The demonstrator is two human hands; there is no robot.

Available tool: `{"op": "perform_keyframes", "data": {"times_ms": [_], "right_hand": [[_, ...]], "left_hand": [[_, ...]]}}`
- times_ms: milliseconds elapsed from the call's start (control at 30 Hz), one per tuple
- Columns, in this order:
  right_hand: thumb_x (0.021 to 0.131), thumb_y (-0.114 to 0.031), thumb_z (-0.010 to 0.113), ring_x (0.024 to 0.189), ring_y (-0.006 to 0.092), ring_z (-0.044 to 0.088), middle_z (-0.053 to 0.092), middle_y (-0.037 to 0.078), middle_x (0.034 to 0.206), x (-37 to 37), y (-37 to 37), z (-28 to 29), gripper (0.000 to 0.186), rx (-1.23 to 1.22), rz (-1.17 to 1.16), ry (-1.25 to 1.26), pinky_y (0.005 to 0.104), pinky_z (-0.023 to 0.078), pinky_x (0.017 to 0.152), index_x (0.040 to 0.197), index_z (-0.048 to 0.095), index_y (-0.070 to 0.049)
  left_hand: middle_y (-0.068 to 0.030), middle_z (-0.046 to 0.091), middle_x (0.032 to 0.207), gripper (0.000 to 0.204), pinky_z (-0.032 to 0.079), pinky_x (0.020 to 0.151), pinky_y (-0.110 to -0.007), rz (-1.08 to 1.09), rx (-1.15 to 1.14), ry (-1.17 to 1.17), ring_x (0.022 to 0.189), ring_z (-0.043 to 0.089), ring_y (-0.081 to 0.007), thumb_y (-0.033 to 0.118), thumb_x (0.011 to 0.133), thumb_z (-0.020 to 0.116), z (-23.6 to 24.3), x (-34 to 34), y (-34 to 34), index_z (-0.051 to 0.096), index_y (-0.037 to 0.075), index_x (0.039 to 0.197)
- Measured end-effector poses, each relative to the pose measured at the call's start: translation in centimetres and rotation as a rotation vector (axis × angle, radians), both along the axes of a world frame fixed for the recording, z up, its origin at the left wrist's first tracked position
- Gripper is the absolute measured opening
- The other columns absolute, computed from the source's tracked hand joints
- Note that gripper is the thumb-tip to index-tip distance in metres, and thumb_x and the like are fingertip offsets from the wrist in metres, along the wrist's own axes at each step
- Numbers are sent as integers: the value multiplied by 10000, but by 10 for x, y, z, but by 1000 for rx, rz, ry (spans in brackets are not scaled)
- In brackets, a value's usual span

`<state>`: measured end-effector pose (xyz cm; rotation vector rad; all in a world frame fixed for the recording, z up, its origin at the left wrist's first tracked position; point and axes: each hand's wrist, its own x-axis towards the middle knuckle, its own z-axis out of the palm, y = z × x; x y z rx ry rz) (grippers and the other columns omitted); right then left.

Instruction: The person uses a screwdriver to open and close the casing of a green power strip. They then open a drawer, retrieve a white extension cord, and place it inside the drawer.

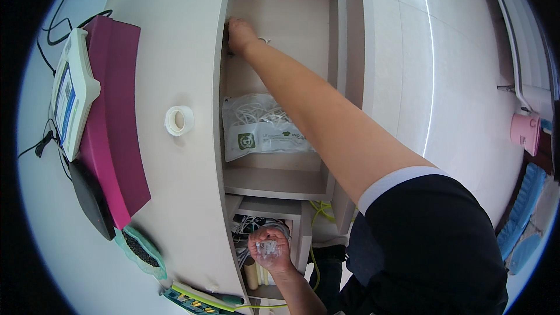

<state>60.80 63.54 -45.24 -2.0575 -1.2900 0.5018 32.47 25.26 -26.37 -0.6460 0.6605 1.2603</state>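
Observation:
My right hand (pixel 241 36) reaches into the upper open drawer (pixel 286 184), at the inner side next to the desk edge. Its fingers curl down out of sight, so their grip is hidden. A small pale object (pixel 265 41), too small to name, shows beside that wrist. My left hand (pixel 269 256) is palm up over the lower open drawer (pixel 306 230), its fingers curled round several small clear plastic pieces (pixel 268 249). A printed plastic bag (pixel 251 119) with white cables lies in the upper drawer, below my right forearm.
On the pale desk (pixel 181 198) stand a white tape roll (pixel 188 118), a magenta box (pixel 116 111) with a white device (pixel 76 93) against it, and a teal dish (pixel 154 254) of dark grains. Cables and a tan cylinder (pixel 251 273) fill the lower drawer. A yellow-green cable (pixel 317 256) hangs beside it.

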Motion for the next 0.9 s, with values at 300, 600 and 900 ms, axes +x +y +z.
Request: {"op": "perform_keyframes", "data": {"times_ms": [300, 600, 900], "right_hand": [[674, -11, 585, 841, 323, 602, 625, 161, 886, 6, -20, 17, 269, -52, 34, 190, 386, 491, 726, 931, 530, -64], [574, -76, 721, 792, 255, 617, 650, 87, 819, 13, -19, 13, 320, -289, 323, 243, 336, 494, 697, 869, 600, -92], [615, -131, 719, 883, 315, 593, 628, 149, 886, -7, -35, -7, 423, -38, 236, -25, 383, 483, 777, 981, 521, -60]], "left_hand": [[2, 519, 690, 167, 434, 855, -386, -1, -6, 7, 699, 522, -142, 100, 824, 439, -1, -2, -3, 496, 104, 666], [-7, 525, 701, 153, 437, 861, -399, -25, 69, 51, 732, 541, -152, 95, 825, 441, -5, -6, -7, 510, 99, 689], [-10, 522, 699, 147, 438, 862, -393, -42, 52, 53, 726, 536, -154, 82, 823, 450, -3, -5, -3, 510, 92, 689]]}}
